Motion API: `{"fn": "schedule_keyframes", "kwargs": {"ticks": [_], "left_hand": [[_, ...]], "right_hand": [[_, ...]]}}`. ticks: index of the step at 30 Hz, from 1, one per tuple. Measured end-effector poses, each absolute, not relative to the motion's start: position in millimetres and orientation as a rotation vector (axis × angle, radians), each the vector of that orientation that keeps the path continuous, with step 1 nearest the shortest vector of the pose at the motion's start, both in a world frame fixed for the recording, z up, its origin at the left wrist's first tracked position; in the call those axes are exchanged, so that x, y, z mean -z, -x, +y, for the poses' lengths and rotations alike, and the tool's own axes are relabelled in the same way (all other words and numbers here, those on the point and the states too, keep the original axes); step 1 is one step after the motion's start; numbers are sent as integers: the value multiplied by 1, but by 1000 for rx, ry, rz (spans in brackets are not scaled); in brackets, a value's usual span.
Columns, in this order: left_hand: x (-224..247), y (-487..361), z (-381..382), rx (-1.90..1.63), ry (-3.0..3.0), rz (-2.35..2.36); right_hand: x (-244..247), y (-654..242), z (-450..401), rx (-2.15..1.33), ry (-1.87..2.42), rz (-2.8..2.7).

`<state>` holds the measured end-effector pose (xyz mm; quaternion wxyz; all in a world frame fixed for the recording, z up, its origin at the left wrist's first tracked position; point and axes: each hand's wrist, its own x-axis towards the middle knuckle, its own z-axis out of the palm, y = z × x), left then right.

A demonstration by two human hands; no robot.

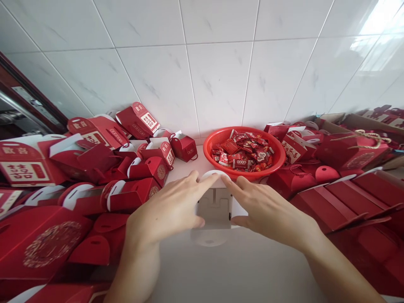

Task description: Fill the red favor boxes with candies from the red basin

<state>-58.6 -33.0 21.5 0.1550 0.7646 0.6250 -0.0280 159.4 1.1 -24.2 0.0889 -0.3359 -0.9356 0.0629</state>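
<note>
An open box (215, 207) with a white inside stands upright on the pale surface, between my two hands. No contents show in it. My left hand (173, 206) is at its left side, with the index fingertip on the rounded white back flap and the thumb at the near left edge. My right hand (268, 208) mirrors this at the right side, its index finger on the same flap and its thumb by the near right edge. Just behind the box sits a red plastic basket (206, 147) holding many red-wrapped candies (241, 153).
Many red gift boxes (91, 168) crowd the left side, several with raised lids. More red boxes (344, 200) fill the right, near a rope-handled one (353, 147). A tiled wall (217, 80) rises behind the pale surface (230, 269).
</note>
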Motion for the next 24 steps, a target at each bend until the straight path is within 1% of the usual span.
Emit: {"fn": "schedule_keyframes", "kwargs": {"ticks": [3,7,10,15,20,24], "left_hand": [[-21,59,-35,79,-2199,1823],[-17,56,-17,105,-2195,1731],[-6,52,7,162,-2176,1646],[17,49,38,140,-2201,1578],[29,51,47,7,-2289,1484],[28,53,47,4,-2293,1479]], "right_hand": [[23,-159,-1,-170,1015,-2774],[20,-153,9,-216,1118,-2853],[21,-148,22,-283,1216,-2909],[24,-145,36,-366,1345,-2891],[22,-152,39,-371,1297,-2834],[18,-163,42,-402,1225,-2755]]}}
